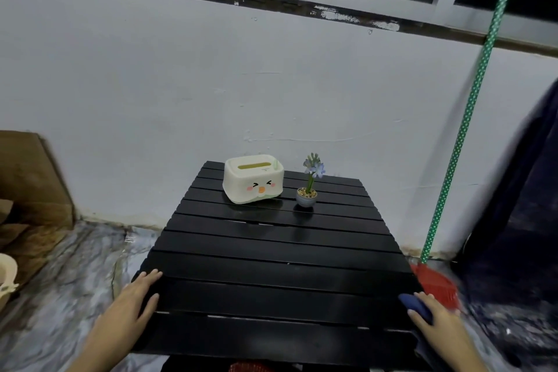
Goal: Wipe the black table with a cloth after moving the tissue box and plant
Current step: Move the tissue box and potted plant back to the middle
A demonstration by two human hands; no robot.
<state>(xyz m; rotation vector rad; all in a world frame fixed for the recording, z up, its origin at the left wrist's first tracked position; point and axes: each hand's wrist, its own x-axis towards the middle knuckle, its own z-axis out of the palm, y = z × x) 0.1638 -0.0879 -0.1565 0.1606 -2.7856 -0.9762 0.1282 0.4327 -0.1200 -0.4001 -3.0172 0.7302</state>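
A black slatted table [271, 269] stands against a white wall. At its far end sits a cream tissue box [253, 178] with a cartoon face. To the right of the box is a small potted plant [308, 187] with pale blue flowers in a grey pot. My left hand [137, 296] rests flat on the table's near left edge, fingers apart, holding nothing. My right hand [434, 317] is at the near right edge, gripping a dark blue cloth [415, 306] that pokes out past my fingers.
A broom with a green dotted handle [471, 118] and red head [437, 287] leans on the wall to the right. Dark fabric [519, 220] hangs at far right. Cardboard [33, 184] and a beige container [6, 281] lie at left on the marbled floor.
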